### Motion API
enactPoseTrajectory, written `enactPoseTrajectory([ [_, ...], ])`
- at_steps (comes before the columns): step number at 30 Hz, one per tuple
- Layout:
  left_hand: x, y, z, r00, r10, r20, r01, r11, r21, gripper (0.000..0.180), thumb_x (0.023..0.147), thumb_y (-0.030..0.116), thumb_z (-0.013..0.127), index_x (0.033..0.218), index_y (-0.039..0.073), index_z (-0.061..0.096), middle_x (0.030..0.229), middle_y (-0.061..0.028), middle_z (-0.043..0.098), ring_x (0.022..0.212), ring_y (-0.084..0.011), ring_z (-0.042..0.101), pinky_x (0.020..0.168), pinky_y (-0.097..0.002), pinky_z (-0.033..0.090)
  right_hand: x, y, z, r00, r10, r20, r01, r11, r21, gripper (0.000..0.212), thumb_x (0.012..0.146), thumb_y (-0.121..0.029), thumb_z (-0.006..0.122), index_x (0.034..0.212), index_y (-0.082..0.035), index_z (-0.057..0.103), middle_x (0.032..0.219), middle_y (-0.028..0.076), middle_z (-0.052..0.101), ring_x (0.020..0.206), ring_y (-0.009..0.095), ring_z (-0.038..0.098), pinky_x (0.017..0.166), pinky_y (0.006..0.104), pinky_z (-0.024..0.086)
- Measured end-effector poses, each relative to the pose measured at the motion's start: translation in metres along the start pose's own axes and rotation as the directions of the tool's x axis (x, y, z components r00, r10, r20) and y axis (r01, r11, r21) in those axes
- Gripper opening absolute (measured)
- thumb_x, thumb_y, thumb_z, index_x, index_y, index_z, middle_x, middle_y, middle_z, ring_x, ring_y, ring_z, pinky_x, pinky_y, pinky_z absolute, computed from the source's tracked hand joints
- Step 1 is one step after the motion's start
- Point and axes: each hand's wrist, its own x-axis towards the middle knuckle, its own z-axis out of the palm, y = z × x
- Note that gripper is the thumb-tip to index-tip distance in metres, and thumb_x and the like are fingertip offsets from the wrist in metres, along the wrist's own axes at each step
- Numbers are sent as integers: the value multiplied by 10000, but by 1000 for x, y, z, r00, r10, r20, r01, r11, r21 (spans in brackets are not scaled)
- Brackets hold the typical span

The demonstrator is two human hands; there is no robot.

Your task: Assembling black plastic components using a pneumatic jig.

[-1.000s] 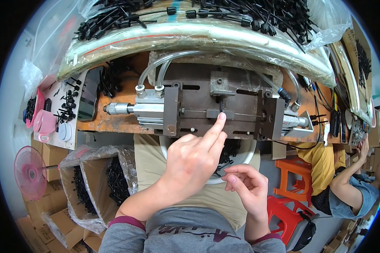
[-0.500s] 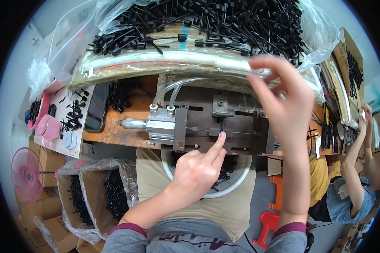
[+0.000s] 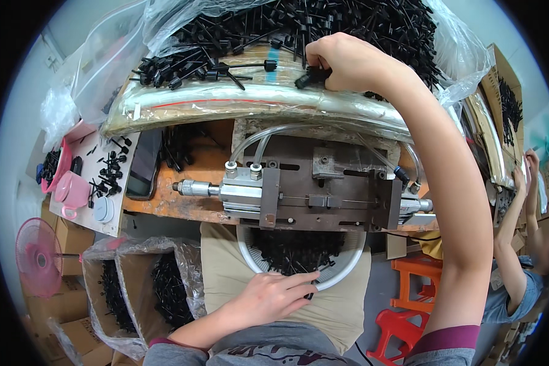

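Note:
My right hand [image 3: 354,61] reaches over the front edge of the heap of black stemmed parts [image 3: 372,36], its fingers closed around a black ribbed-headed part [image 3: 312,77]. Low at the near rim of the white basket [image 3: 341,279] is my left hand [image 3: 273,297]. Its fingers pinch a thin black part [image 3: 312,287], mostly covered by them. Many similar black parts [image 3: 296,250] lie inside that basket, which sits between my legs. Beyond it, the metal clamping fixture [image 3: 323,201] has two small jaws and no black part between them.
Air cylinders [image 3: 241,198] with clear hoses flank the fixture. A phone [image 3: 145,165], pink mug [image 3: 73,189] and pink fan [image 3: 39,256] stand left. Lined boxes of parts [image 3: 143,287] are lower left. Red stools [image 3: 399,332] and another person's arms [image 3: 512,226] are at right.
My left hand has drawn back from the fixture to the basket, and the black part has left the jaws. My right hand has moved up to the heap and closed on a part.

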Motion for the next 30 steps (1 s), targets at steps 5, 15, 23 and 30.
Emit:
enactPoseTrajectory([
  [5,-4,-5,7,999,38,17,-38,999,7,196,798,213,738,948,94,699,1170,-34,677,613,-177,658,555,-282,533,-5,4,0,986,-145,-85,140,988,-60,235,655,29,682,881,21,621,824,157,650,816,322,645,728,393,519],
  [15,-12,-17,22,993,-28,117,25,999,25,282,789,233,733,1014,72,675,1199,-87,653,784,-235,693,674,-338,558,-37,41,-30,937,237,-256,-74,852,519,70,881,-147,662,912,-87,645,732,22,654,576,57,586,545,204,486],
  [23,8,0,11,1000,-10,-16,11,995,100,387,755,266,784,1074,71,685,1162,-82,678,760,-202,682,666,-292,548,-83,46,-19,867,452,-212,102,254,962,147,896,-132,640,966,-4,661,968,123,713,720,95,653,693,225,547],
  [30,49,33,-38,827,113,-551,-33,988,153,473,680,147,851,1103,19,682,1174,-160,657,978,-252,633,801,-335,518,-165,-60,10,895,445,5,31,-73,997,119,898,-82,645,961,3,589,925,169,704,599,103,617,537,239,521],
])
